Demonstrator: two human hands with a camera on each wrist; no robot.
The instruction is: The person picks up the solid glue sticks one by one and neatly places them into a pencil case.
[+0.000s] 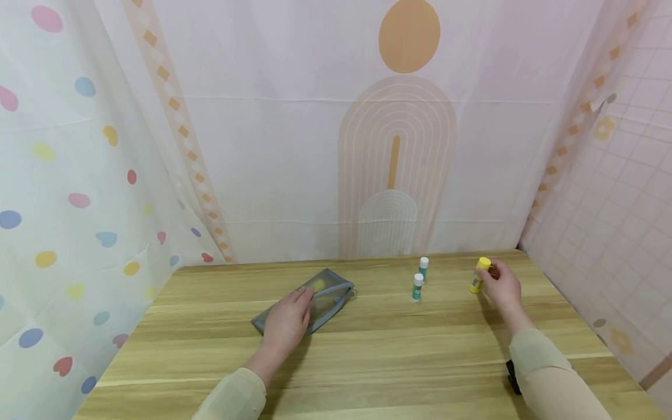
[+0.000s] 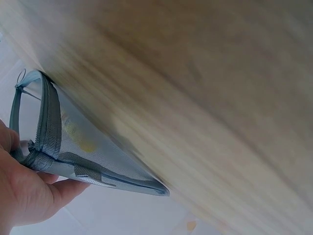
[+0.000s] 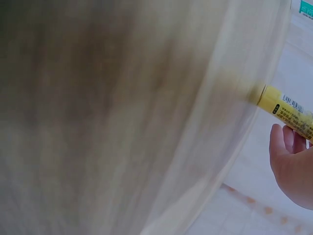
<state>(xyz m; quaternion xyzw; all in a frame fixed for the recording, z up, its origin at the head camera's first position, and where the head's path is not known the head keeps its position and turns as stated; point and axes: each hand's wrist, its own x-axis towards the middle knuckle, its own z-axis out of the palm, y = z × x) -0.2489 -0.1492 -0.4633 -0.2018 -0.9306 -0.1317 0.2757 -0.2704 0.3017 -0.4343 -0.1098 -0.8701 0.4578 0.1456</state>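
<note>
My left hand [image 1: 287,319] grips the edge of a grey-blue mesh zipper pouch [image 2: 110,159], its fingers around the opening's rim. The pouch's zipper side gapes, and something yellow [image 2: 80,137] shows dimly through the mesh. At the right, my right hand [image 1: 504,286] holds a yellow glue stick [image 1: 476,283] between thumb and fingers, upright at the table. In the right wrist view the same glue stick [image 3: 288,110] shows a barcode and printed label. Between the hands stand two green glue sticks with white caps, a nearer one [image 1: 417,289] and a farther one [image 1: 423,268].
The wooden table [image 1: 367,361] reaches back to a patterned curtain [image 1: 283,146]. More curtain hangs at both sides. A small black object [image 1: 513,378] shows beside the right forearm, partly hidden by the sleeve.
</note>
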